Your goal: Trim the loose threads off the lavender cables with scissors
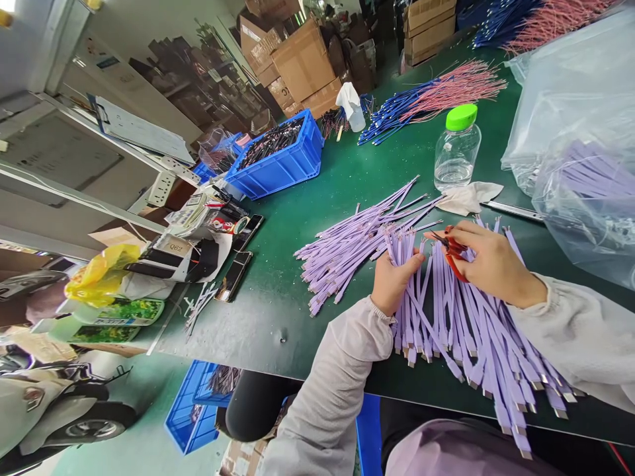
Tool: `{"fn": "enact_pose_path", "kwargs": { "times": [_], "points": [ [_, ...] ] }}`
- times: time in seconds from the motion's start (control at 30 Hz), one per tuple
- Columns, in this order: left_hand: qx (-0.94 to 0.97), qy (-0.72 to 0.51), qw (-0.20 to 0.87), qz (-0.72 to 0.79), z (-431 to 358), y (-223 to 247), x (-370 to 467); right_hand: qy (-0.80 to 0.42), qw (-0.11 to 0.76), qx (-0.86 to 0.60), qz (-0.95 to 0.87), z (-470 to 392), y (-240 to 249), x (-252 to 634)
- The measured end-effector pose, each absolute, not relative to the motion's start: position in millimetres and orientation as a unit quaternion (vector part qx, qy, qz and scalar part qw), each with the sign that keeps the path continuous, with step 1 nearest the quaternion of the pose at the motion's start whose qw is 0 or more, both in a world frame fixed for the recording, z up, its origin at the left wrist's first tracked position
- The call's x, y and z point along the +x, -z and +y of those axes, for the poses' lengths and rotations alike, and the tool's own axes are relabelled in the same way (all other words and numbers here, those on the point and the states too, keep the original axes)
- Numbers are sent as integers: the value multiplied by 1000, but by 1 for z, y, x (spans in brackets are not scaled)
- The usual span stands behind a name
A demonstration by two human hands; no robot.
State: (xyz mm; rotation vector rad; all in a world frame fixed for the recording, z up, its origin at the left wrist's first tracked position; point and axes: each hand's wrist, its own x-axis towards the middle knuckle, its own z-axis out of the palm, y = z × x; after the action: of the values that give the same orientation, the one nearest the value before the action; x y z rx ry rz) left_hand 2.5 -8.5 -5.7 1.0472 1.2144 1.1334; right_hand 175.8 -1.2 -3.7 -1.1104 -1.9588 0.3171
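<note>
Left hand (pixel 395 279) pinched lilac USB cables (pixel 409 317); right hand (pixel 491 261) gripped red-handled cutters (pixel 454 254); work seemed midway, another cable pile (pixel 347 254) lying left

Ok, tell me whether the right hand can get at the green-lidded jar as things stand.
Probably yes: the jar stands beyond the right hand, with a pale cloth lying low before it; the red-handled cutters in that hand might need setting down first.
</note>
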Motion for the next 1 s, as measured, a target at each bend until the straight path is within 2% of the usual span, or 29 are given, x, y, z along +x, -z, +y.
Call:
{"fn": "enact_pose_path", "kwargs": {
  "times": [0.4,1.0],
  "points": [
    [440,-474,579,496,-9,2,3,-129,431,-436,-780,-3,3,176],
    [462,-470,551,511,-9,5,3,-140,424,-454,-771,-2,2,174]
  ]
}}
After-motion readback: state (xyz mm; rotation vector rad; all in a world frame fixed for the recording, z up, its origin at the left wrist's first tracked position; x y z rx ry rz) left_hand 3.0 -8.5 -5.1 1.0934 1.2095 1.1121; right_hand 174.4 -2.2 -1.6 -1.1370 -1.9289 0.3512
